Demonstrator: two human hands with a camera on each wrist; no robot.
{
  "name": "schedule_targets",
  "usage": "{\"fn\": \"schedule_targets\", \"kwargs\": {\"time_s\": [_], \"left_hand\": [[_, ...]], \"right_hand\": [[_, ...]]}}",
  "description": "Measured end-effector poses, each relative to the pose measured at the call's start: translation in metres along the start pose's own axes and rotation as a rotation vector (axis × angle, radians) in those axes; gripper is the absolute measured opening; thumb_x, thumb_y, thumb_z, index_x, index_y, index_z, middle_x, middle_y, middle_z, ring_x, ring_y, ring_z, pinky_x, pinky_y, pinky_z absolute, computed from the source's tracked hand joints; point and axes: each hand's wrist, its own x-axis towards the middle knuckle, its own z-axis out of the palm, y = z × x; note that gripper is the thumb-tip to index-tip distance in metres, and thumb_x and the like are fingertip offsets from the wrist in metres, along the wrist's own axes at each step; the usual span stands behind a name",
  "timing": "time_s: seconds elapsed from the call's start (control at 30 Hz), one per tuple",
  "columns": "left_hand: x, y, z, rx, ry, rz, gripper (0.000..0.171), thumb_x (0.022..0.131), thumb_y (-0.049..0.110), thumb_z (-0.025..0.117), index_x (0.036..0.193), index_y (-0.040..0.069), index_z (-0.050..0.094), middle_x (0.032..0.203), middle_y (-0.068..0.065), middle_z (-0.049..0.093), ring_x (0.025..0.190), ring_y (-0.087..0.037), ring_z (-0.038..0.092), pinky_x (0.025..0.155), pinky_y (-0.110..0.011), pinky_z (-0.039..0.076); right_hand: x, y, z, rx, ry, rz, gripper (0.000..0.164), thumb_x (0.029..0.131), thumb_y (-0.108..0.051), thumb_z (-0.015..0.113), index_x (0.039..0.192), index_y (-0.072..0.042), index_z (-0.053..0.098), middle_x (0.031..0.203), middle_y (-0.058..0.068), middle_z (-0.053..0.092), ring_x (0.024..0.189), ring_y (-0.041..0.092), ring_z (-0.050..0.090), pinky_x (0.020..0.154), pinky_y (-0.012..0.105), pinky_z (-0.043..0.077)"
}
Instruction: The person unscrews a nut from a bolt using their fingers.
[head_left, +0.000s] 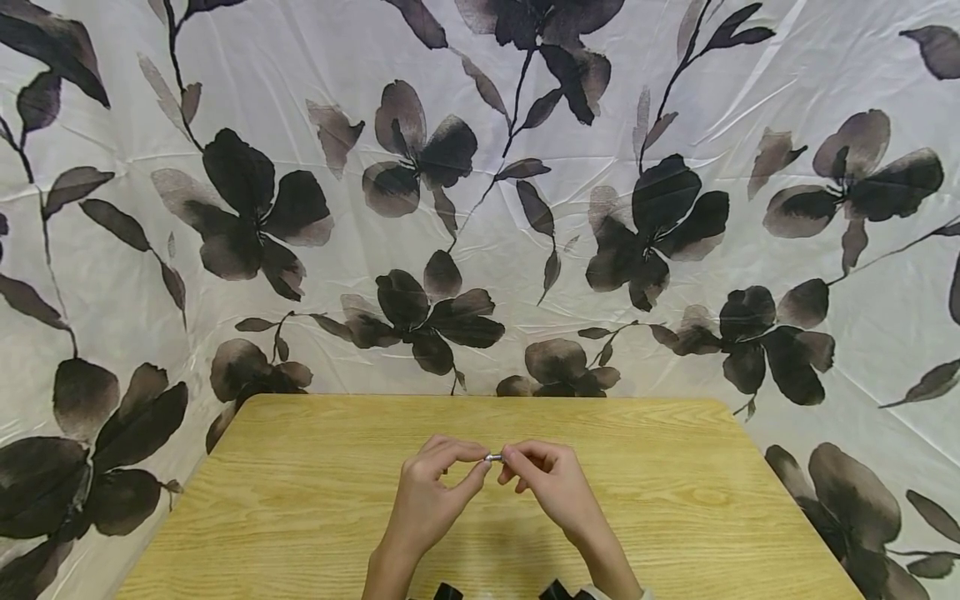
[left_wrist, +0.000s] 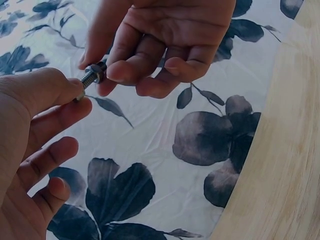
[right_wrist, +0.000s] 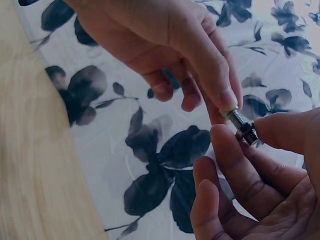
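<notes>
A small metal bolt (head_left: 493,457) lies roughly level between the two hands above the table. Its threaded shank (left_wrist: 89,80) shows in the left wrist view, with a wider nut-like ring (right_wrist: 245,131) towards the right-hand end in the right wrist view. My left hand (head_left: 437,486) pinches one end with thumb and forefinger, the tips hiding that end. From the other side my right hand (head_left: 549,482) holds the opposite end, by the ring, between thumb and fingers. The remaining fingers of both hands are loosely bent, away from the bolt.
A wood-grain table (head_left: 300,517) lies under the hands. Behind it and at both sides hangs a white cloth (head_left: 540,333) with dark flowers. Black objects (head_left: 448,592) poke in at the bottom edge of the head view, near the wrists.
</notes>
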Motion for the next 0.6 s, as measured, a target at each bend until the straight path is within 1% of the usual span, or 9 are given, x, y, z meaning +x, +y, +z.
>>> {"fn": "schedule_targets", "kwargs": {"time_s": [0.13, 0.27, 0.37, 0.47, 0.6], "left_hand": [[-0.0003, 0.0005, -0.0005, -0.003, -0.014, -0.029, 0.019, 0.081, 0.006, 0.086, 0.094, 0.018, 0.08, 0.093, 0.008, 0.078, 0.087, -0.008, 0.067, 0.063, -0.018, 0.045], [-0.0002, -0.0001, 0.0005, -0.012, 0.005, 0.01, 0.022, 0.08, 0.002, 0.086, 0.094, 0.018, 0.08, 0.091, 0.005, 0.079, 0.085, -0.01, 0.067, 0.062, -0.019, 0.046], [-0.0001, -0.0009, 0.001, -0.021, 0.008, 0.028, 0.021, 0.081, 0.002, 0.085, 0.094, 0.018, 0.08, 0.09, 0.004, 0.078, 0.084, -0.011, 0.066, 0.062, -0.018, 0.046], [-0.0002, -0.0013, 0.0008, -0.021, -0.003, 0.015, 0.018, 0.083, 0.004, 0.084, 0.094, 0.017, 0.08, 0.09, 0.005, 0.078, 0.085, -0.01, 0.066, 0.063, -0.018, 0.046], [-0.0004, -0.0019, 0.0008, -0.015, -0.008, 0.008, 0.017, 0.084, 0.004, 0.084, 0.094, 0.017, 0.08, 0.091, 0.005, 0.078, 0.085, -0.009, 0.066, 0.062, -0.019, 0.046]], "right_hand": [[-0.0005, 0.0004, -0.0006, 0.021, 0.001, -0.013, 0.028, 0.103, -0.027, 0.065, 0.11, -0.002, 0.076, 0.089, 0.012, 0.075, 0.084, 0.014, 0.068, 0.073, 0.029, 0.058], [-0.0015, -0.0003, -0.0012, 0.043, -0.007, -0.025, 0.029, 0.102, -0.024, 0.067, 0.114, 0.001, 0.074, 0.095, 0.016, 0.076, 0.087, 0.013, 0.07, 0.074, 0.028, 0.058], [-0.0018, -0.0004, -0.0013, 0.051, -0.017, -0.037, 0.03, 0.101, -0.022, 0.068, 0.116, 0.003, 0.072, 0.101, 0.019, 0.075, 0.089, 0.014, 0.071, 0.074, 0.028, 0.058], [-0.0013, 0.0, -0.001, 0.051, -0.027, -0.069, 0.029, 0.1, -0.017, 0.068, 0.117, 0.006, 0.069, 0.104, 0.025, 0.072, 0.087, 0.013, 0.069, 0.074, 0.027, 0.057], [-0.001, 0.0006, -0.0005, 0.042, -0.031, -0.118, 0.027, 0.098, -0.011, 0.07, 0.116, 0.009, 0.068, 0.103, 0.026, 0.07, 0.083, 0.01, 0.065, 0.073, 0.025, 0.057]]}}
